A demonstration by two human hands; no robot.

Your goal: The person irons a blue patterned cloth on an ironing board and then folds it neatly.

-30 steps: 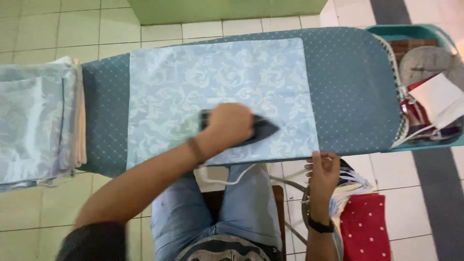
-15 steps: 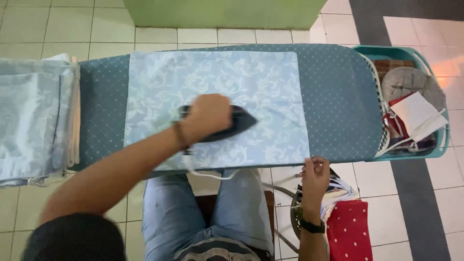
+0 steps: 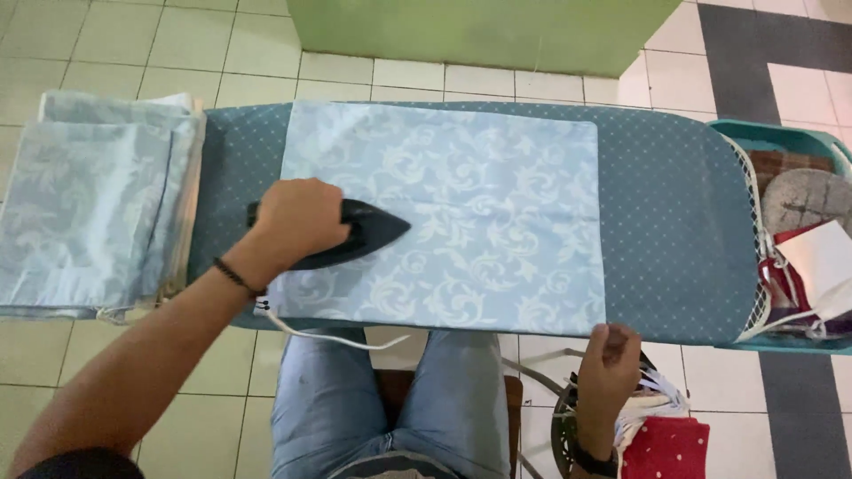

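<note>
The left hand (image 3: pixel 297 217) is closed around the black pointed iron (image 3: pixel 355 232), pressing the left part of the pale blue patterned cloth (image 3: pixel 479 204) on the teal ironing board (image 3: pixel 674 222); the right hand (image 3: pixel 608 359) pinches the cloth's near right corner; next, I judge, a slow stroke to the right.

Cloth (image 3: pixel 461 213) lay flat on ironing board (image 3: pixel 674 231); iron (image 3: pixel 355 232) sat on cloth's left part under left hand (image 3: pixel 297 217); folded stack (image 3: pixel 89 213) at board's left end; basket (image 3: pixel 781 142) at right end; right hand (image 3: pixel 611 355) at cloth's near right corner.
</note>
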